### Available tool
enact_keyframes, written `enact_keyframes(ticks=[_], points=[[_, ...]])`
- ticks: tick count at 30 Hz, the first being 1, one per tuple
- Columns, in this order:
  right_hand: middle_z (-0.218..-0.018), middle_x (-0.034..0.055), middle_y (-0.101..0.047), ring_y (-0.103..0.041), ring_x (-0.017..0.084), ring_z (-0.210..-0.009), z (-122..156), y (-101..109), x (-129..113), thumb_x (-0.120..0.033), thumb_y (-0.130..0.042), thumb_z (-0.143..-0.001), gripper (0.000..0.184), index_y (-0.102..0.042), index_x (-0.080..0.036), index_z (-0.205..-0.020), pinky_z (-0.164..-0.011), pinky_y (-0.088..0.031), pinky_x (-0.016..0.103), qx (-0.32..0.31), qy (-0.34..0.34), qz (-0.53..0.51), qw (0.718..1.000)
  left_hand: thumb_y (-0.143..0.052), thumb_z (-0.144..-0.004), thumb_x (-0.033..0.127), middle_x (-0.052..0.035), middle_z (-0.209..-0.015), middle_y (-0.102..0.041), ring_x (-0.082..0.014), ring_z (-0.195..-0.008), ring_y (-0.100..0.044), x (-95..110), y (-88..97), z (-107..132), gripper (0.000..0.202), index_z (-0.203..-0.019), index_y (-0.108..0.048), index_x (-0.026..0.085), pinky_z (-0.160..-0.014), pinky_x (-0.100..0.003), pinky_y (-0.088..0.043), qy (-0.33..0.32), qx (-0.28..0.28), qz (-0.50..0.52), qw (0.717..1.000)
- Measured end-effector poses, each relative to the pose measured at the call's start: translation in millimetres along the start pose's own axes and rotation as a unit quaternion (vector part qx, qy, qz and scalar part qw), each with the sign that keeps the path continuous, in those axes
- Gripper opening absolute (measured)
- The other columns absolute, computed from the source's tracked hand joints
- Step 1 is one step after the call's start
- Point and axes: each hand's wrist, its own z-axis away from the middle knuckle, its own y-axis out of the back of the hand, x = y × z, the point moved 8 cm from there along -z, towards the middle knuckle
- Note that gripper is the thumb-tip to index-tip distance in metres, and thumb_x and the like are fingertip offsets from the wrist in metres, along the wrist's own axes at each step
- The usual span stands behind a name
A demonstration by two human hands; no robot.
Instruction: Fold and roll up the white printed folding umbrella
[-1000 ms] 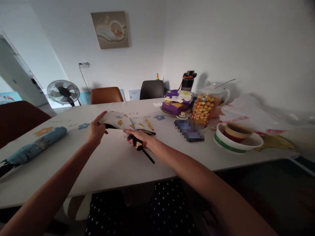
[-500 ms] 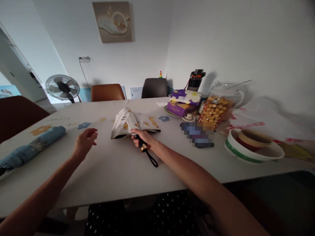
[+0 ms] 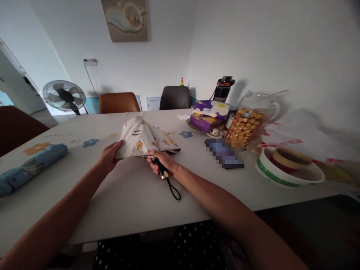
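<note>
A white umbrella (image 3: 136,137) with yellow duck prints lies loosely folded on the table, its canopy pointing away from me. My right hand (image 3: 161,162) is wrapped round its black handle, and a black wrist loop hangs below the gold-coloured end. At the canopy's left edge, my left hand (image 3: 111,155) pinches the fabric between thumb and fingers. Part of those fingers is hidden behind the cloth. Off to the left rests a rolled-up blue umbrella (image 3: 35,167), apart from both hands.
A phone (image 3: 225,153), blurred out, lies right of the hands. Behind it are purple boxes (image 3: 206,122), a dark bottle (image 3: 223,90) and a snack jar (image 3: 244,127). A white bowl (image 3: 264,168) with a green band stands at the right, beside a plastic bag (image 3: 303,135).
My left hand has moved right and forward from above the bare tabletop and taken hold of the canopy's left edge. My right hand keeps its grip on the handle.
</note>
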Motion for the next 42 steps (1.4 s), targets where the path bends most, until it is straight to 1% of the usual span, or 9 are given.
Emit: enact_keyframes(ticks=[6,12,19,23,29,34,36,39,42], points=[[-0.043,-0.0069,-0.043,-0.034,0.005,-0.031,3.7,-0.6,-3.2,-0.048,-0.055,-0.081,0.034,-0.045,-0.018,-0.066,-0.033,-0.033,0.018,0.044,-0.01,-0.032,0.998,-0.061,-0.067,0.041,0.005,-0.042,-0.04,-0.0066,-0.034,-0.033,12.8,13.9,2.0,0.026,-0.065,-0.058,0.016,-0.033,-0.019,-0.025,-0.118,0.037,-0.104,0.987],[-0.036,-0.0054,-0.043,-0.037,0.007,-0.029,8.5,-3.4,-11.2,-0.04,-0.054,-0.081,0.029,-0.048,-0.017,-0.064,-0.033,-0.035,0.02,0.058,0.002,0.046,0.997,-0.056,-0.07,0.041,0.0043,-0.038,-0.04,-0.0072,-0.035,-0.033,9.5,10.2,2.5,0.028,-0.057,-0.055,0.017,-0.039,-0.021,-0.025,-0.145,0.035,-0.262,0.954],[-0.037,-0.0035,-0.047,-0.044,0.01,-0.03,8.4,2.6,-9.3,-0.038,-0.054,-0.077,0.027,-0.049,-0.016,-0.063,-0.032,-0.035,0.02,0.076,0.003,0.123,0.99,-0.065,-0.062,0.048,-0.0066,-0.081,-0.064,-0.0146,-0.069,-0.059,16.2,11.5,-13.7,0.039,-0.084,-0.057,0.016,-0.062,-0.027,-0.045,-0.076,0.069,-0.048,0.994],[-0.035,-0.0043,-0.044,-0.042,0.009,-0.029,10.5,-3.5,-8.6,-0.037,-0.051,-0.079,0.027,-0.048,-0.017,-0.062,-0.033,-0.035,0.019,0.043,-0.011,0.125,0.991,-0.061,-0.063,0.06,-0.0016,-0.066,-0.055,-0.0123,-0.056,-0.052,26.0,0.9,-30.8,0.046,-0.073,-0.052,0.015,-0.055,-0.026,-0.041,-0.018,0.083,0.004,0.996],[-0.036,-0.0045,-0.044,-0.04,0.008,-0.029,14.2,-18.7,-4.9,-0.036,-0.051,-0.081,0.027,-0.048,-0.016,-0.063,-0.034,-0.037,0.019,0.003,-0.04,0.087,0.995,-0.06,-0.068,0.039,0.0019,-0.063,-0.053,-0.0117,-0.061,-0.047,42.0,3.6,-28.9,0.023,-0.072,-0.057,0.016,-0.057,-0.023,-0.036,-0.187,0.188,-0.077,0.961],[-0.037,-0.0035,-0.045,-0.041,0.008,-0.029,15.7,-11.8,-5.1,-0.032,-0.051,-0.081,0.026,-0.048,-0.016,-0.06,-0.032,-0.033,0.018,0.06,-0.047,0.092,0.993,-0.05,-0.076,0.026,-0.0026,-0.069,-0.055,-0.0164,-0.07,-0.052,15.9,14.5,-19.1,0.011,-0.073,-0.056,0.017,-0.064,-0.027,-0.039,-0.133,0.26,-0.185,0.938],[-0.037,-0.0031,-0.045,-0.041,0.008,-0.029,17.4,-5.5,-13.3,-0.031,-0.051,-0.081,0.026,-0.048,-0.016,-0.06,-0.031,-0.033,0.019,0.102,-0.019,0.103,0.989,-0.049,-0.074,0.018,-0.0034,-0.079,-0.056,-0.0171,-0.08,-0.053,23.8,14.6,-4.0,0.011,-0.083,-0.056,0.019,-0.07,-0.027,-0.04,-0.174,0.292,-0.182,0.923],[-0.037,-0.0017,-0.046,-0.042,0.01,-0.029,20.4,5.9,-24.6,-0.03,-0.053,-0.079,0.025,-0.049,-0.017,-0.058,-0.03,-0.034,0.02,0.179,0.013,0.143,0.973,-0.051,-0.074,0.018,-0.0036,-0.087,-0.058,-0.016,-0.084,-0.054,44.9,-11.5,22.4,0.016,-0.089,-0.058,0.02,-0.072,-0.026,-0.043,-0.269,0.239,-0.137,0.923],[-0.036,-0.0003,-0.047,-0.044,0.012,-0.029,18.6,12.8,-26.6,-0.029,-0.056,-0.075,0.022,-0.049,-0.018,-0.056,-0.029,-0.035,0.023,0.223,0.025,0.178,0.958,-0.061,-0.071,0.031,-0.0036,-0.076,-0.059,-0.0155,-0.073,-0.056,42.3,-65.2,32.6,0.015,-0.079,-0.06,0.018,-0.06,-0.024,-0.045,-0.211,0.046,-0.064,0.974]])
